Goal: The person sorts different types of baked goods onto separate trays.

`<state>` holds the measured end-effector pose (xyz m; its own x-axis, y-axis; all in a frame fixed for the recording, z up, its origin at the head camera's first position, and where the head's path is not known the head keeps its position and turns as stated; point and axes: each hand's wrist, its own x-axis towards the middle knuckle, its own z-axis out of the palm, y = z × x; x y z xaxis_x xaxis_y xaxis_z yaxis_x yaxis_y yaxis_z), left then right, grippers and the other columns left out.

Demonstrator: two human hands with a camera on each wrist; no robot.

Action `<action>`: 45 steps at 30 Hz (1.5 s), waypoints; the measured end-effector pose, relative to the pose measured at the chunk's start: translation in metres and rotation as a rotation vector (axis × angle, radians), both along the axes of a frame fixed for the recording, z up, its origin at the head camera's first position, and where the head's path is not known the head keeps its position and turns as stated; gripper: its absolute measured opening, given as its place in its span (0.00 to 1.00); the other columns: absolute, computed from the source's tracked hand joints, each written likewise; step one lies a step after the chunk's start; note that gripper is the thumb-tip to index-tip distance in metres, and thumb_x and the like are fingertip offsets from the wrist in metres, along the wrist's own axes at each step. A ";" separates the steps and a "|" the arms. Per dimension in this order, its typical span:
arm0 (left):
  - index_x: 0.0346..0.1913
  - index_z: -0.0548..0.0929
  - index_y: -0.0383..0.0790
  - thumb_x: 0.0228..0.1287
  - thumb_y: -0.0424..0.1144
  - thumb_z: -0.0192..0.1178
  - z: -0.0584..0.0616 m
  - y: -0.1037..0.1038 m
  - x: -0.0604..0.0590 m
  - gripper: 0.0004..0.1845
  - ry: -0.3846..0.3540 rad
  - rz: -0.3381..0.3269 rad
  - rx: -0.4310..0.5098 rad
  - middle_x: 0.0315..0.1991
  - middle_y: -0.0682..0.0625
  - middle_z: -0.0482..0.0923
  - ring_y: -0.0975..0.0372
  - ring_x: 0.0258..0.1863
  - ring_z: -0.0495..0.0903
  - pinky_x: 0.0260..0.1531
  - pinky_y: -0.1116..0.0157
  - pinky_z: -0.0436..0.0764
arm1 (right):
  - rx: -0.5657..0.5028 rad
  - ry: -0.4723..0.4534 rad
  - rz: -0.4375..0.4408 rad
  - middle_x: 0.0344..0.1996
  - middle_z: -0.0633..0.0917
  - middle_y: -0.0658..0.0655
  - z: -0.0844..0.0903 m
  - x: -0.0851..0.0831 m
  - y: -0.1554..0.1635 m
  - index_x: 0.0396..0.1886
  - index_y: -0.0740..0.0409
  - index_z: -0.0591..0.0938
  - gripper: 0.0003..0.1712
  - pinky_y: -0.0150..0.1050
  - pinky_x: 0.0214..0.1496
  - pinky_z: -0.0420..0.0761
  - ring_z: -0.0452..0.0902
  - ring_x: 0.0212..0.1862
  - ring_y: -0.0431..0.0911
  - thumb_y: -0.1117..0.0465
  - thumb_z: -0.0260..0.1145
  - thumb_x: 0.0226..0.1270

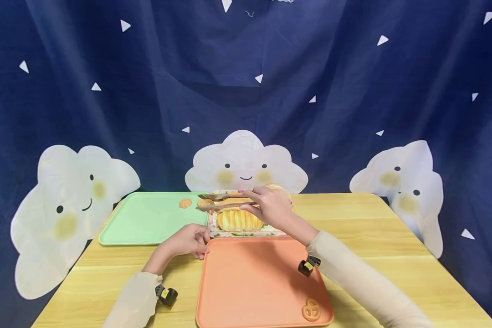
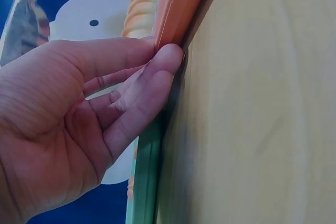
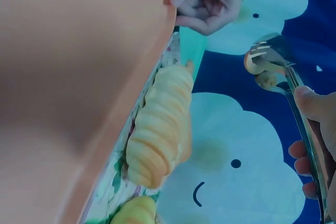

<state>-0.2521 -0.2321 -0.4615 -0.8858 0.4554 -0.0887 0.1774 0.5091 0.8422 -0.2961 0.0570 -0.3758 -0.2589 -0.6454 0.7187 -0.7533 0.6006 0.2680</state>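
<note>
My right hand [image 1: 274, 207] grips metal serving tongs [image 1: 229, 206], one arm ending in fork tines, seen also in the right wrist view [image 3: 296, 95]. Between the tong tips is a small round cookie [image 3: 253, 65], held over the edge where the green tray [image 1: 147, 218] meets the floral tray [image 1: 229, 234]. My left hand [image 1: 190, 239] pinches the far left corner of the orange tray [image 1: 258, 273] between thumb and fingers, as the left wrist view shows too [image 2: 68, 114]. A ridged bread roll [image 1: 239, 220] lies on the floral tray, below the tongs.
A pretzel-shaped cookie [image 1: 311, 310] lies in the orange tray's near right corner. On the green tray sits a scalloped cookie [image 1: 185, 203]. More bread [image 3: 135, 211] is on the floral tray. A dark blue curtain [image 1: 246, 91] with clouds hangs behind the wooden table [image 1: 393, 273].
</note>
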 end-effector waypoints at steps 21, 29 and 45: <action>0.33 0.80 0.30 0.58 0.26 0.70 0.002 0.002 0.000 0.07 0.052 -0.026 -0.058 0.22 0.44 0.86 0.60 0.19 0.85 0.22 0.65 0.85 | 0.204 -0.239 -0.188 0.24 0.80 0.49 -0.031 -0.048 -0.071 0.38 0.49 0.87 0.18 0.35 0.16 0.64 0.77 0.23 0.44 0.41 0.70 0.65; 0.41 0.82 0.29 0.52 0.26 0.71 0.004 0.000 0.001 0.13 0.009 -0.026 -0.026 0.25 0.42 0.88 0.59 0.22 0.86 0.26 0.65 0.84 | 0.277 -0.343 -0.238 0.27 0.84 0.49 -0.041 -0.055 -0.090 0.36 0.49 0.86 0.18 0.35 0.20 0.72 0.78 0.27 0.43 0.40 0.70 0.66; 0.42 0.84 0.28 0.50 0.25 0.69 -0.002 -0.009 -0.002 0.13 -0.057 -0.024 0.065 0.28 0.38 0.89 0.61 0.26 0.87 0.29 0.64 0.87 | 0.301 -0.362 -0.227 0.32 0.85 0.51 -0.041 -0.054 -0.106 0.46 0.50 0.86 0.25 0.41 0.25 0.79 0.83 0.34 0.47 0.36 0.69 0.63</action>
<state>-0.2545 -0.2411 -0.4632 -0.8691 0.4828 -0.1079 0.1399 0.4491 0.8825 -0.3503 -0.0491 -0.4172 -0.6138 -0.7085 0.3482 -0.6897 0.6959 0.2002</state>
